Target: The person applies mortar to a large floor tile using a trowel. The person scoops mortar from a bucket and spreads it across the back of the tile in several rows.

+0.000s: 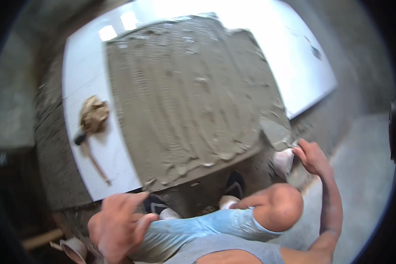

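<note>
Squatting over a floor bed of grey mortar, combed into ridges and laid between white tiles on the left and a bright white tile on the right; right hand out at the bed's near right corner, fingers closed round the handle of a trowel, blade lying flat at the mortar's edge, just beside the right-hand tile; left hand low and close to the camera, resting on the left knee, fingers loosely curled on nothing that shows; a mallet with a wooden handle lying on the left tile, a crumpled brown rag over its head, well apart from both hands; dark shoes at the bed's near edge. Trowel likely stiff and light when bare, noticeably heavier at the blade once loaded; handle likely gritty and slick with paste, so best gripped full-fisted at the handle, never at the blade; mortar itself soft, wet, heavy and sticky, prone to slump and easily scarred by a careless touch.
</note>
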A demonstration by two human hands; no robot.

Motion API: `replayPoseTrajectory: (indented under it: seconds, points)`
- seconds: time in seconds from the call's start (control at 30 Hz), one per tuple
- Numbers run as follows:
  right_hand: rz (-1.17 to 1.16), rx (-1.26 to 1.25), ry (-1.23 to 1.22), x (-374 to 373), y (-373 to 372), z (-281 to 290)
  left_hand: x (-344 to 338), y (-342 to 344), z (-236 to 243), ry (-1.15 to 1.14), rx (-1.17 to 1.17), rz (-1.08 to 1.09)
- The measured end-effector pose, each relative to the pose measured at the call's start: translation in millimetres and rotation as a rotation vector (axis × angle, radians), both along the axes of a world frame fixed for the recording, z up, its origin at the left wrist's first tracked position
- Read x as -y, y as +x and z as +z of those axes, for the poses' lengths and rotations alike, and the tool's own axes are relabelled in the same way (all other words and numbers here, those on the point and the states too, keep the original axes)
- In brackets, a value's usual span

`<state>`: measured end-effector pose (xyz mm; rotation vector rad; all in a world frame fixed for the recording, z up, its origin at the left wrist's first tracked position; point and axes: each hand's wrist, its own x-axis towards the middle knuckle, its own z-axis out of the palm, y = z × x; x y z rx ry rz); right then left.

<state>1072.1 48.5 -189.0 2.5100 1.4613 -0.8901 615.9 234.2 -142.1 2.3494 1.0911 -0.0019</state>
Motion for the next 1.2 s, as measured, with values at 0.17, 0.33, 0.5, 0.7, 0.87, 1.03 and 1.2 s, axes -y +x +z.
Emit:
replayPoseTrajectory:
  seconds: [0.17,0.33,0.5,0.7,0.87,1.03,1.2]
  points:
    - [0.212,-0.03,0.277,-125,-46,2,3,-16,-24,-0.044,0.033,-0.215]
    - [0.376,-0.025,0.297,-330,-126,-30,12,-46,-20,-0.012,-0.001,-0.277]
    - [0.475,0.046,0.3,-415,-176,-43,11,-54,-11,-0.07,-0.014,-0.227]
    - [0.384,0.162,0.216,-380,-124,-34,9,-72,-17,-0.1,-0.09,-0.267]
    - [0.153,0.294,0.192,-308,-16,-33,2,-72,-21,-0.124,-0.06,-0.251]
    - [-0.39,0.144,0.16,-256,42,-17,0,-66,-25,-0.149,-0.115,-0.269]
    - [-0.652,-0.129,0.327,-243,81,-31,3,-55,-19,-0.166,-0.158,-0.265]
